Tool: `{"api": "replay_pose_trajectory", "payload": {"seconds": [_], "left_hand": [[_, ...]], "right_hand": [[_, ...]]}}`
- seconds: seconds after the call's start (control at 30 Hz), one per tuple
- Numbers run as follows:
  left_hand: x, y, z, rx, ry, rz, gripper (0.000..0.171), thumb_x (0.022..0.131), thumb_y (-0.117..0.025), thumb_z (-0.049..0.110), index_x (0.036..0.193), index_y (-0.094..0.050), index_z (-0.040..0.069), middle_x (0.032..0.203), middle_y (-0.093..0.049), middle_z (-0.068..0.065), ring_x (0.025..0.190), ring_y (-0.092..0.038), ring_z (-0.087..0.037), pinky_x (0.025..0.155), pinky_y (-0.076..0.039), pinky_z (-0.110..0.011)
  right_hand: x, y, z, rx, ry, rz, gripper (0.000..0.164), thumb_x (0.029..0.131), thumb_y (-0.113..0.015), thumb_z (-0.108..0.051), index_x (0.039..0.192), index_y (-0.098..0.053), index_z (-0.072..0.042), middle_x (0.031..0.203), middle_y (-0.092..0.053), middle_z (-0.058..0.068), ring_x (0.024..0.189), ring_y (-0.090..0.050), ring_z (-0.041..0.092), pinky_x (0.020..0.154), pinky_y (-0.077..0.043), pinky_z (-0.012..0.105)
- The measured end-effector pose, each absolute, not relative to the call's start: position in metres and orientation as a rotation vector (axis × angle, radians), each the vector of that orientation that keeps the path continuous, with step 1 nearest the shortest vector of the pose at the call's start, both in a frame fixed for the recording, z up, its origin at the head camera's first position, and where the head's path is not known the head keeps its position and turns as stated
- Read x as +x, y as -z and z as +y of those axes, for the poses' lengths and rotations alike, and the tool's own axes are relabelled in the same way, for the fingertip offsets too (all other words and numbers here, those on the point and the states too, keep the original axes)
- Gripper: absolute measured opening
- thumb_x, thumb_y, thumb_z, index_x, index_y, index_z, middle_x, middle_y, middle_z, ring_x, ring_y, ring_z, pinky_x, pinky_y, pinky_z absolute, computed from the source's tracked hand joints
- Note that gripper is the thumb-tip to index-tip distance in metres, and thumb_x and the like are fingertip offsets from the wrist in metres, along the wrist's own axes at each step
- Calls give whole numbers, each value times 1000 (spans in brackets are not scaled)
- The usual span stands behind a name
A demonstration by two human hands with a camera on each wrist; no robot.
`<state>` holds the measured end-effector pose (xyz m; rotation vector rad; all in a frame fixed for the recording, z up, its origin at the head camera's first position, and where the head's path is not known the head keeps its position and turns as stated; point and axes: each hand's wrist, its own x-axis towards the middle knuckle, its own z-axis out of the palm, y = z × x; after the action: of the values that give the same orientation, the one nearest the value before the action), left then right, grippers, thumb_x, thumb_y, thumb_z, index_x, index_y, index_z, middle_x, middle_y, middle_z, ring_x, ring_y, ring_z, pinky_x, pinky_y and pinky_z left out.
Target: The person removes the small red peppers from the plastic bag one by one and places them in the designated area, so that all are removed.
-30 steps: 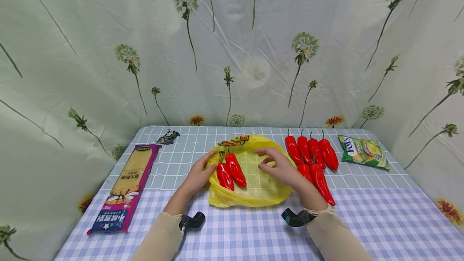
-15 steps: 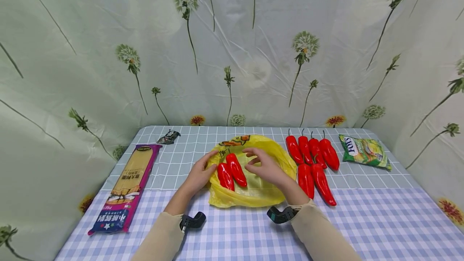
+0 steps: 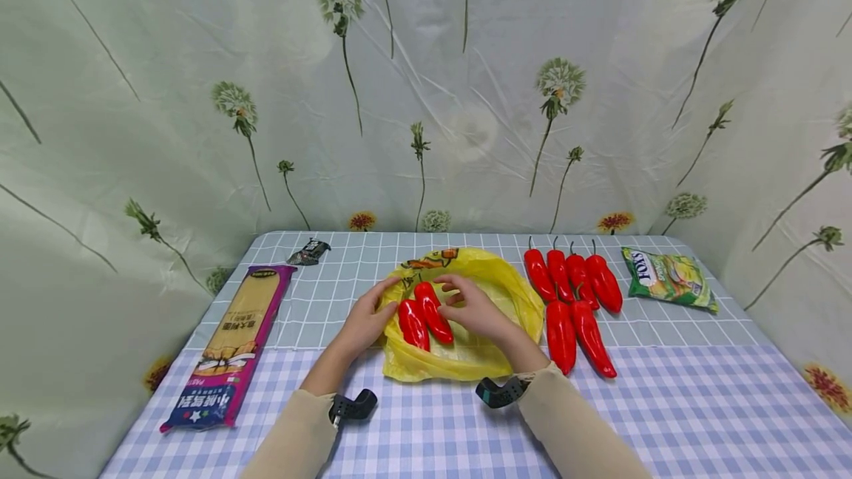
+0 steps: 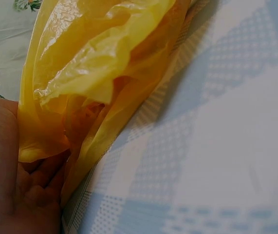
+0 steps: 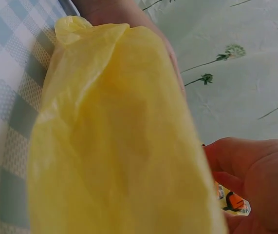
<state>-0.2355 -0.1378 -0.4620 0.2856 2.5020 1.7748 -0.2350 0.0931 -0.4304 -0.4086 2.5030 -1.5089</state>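
Note:
A yellow plastic bag [image 3: 466,368] lies spread with its mouth turned up in the middle of the table. Inside it, on the left, are two red chili peppers, a nearer one [image 3: 413,325] and another [image 3: 433,309] to its right. My left hand [image 3: 368,316] holds the bag's left side; in the left wrist view the yellow film [image 4: 104,87] runs between the thumb and the fingers. Over the bag's middle is my right hand [image 3: 475,313], bent fingers and thumb apart, fingertips right beside the right-hand pepper. The bag's wall [image 5: 119,126] covers much of the right wrist view.
Right of the bag lie several more red chili peppers [image 3: 561,335] in two rows. A green Fox's candy bag [image 3: 668,279] sits at the far right. On the left are a long pasta packet [image 3: 233,346] and a small black wrapper [image 3: 309,251]. A printed curtain [image 3: 426,94] hangs behind.
My right hand has moved left over the bag, from its right side to the pepper inside. A pepper outside on the right has come fully into view. The left hand stays put.

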Motion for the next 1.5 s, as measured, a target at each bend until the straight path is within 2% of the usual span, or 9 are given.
{"api": "replay_pose_trajectory", "payload": {"seconds": [0.27,0.63,0.93,1.1,1.33,1.5], "left_hand": [[-239,467,-139,302,-1768,2517,51,98,-55,8,148,-48,17,157,-42,-17,142,-44,-34,118,-38,-50],[-239,466,-139,292,-1728,2552,51,98,-55,9,148,-48,18,157,-42,-16,144,-41,-35,119,-35,-51],[-239,466,-140,293,-1724,2557,51,98,-55,9,148,-49,17,156,-44,-15,144,-42,-34,119,-35,-51],[-239,467,-141,310,-1741,2555,50,98,-55,7,147,-49,15,155,-45,-17,142,-44,-34,119,-36,-51],[-239,468,-141,313,-1741,2562,50,98,-56,6,147,-50,15,154,-46,-17,141,-45,-34,119,-36,-51],[-239,467,-140,312,-1736,2566,50,97,-56,6,146,-50,15,154,-46,-17,142,-44,-35,119,-35,-51]], "right_hand": [[-240,437,89,-389,1467,2487,52,92,-69,-16,140,-52,-19,137,-56,13,118,-58,29,101,-54,49],[-241,439,88,-428,1391,2516,60,92,-70,-16,147,-46,-25,135,-56,12,119,-56,28,100,-54,47],[-241,435,93,-571,1350,2440,72,93,-67,-11,156,-34,-25,147,-45,17,131,-52,38,106,-49,56],[-243,433,95,-632,1325,2389,78,89,-67,-8,157,-31,-22,150,-41,20,132,-51,40,102,-52,55],[-247,431,95,-627,1284,2363,86,82,-68,-6,158,-30,-22,148,-42,16,130,-52,36,102,-52,51],[-249,432,94,-611,1305,2333,86,80,-70,-5,156,-32,-18,147,-45,15,129,-51,34,101,-53,48]]}}
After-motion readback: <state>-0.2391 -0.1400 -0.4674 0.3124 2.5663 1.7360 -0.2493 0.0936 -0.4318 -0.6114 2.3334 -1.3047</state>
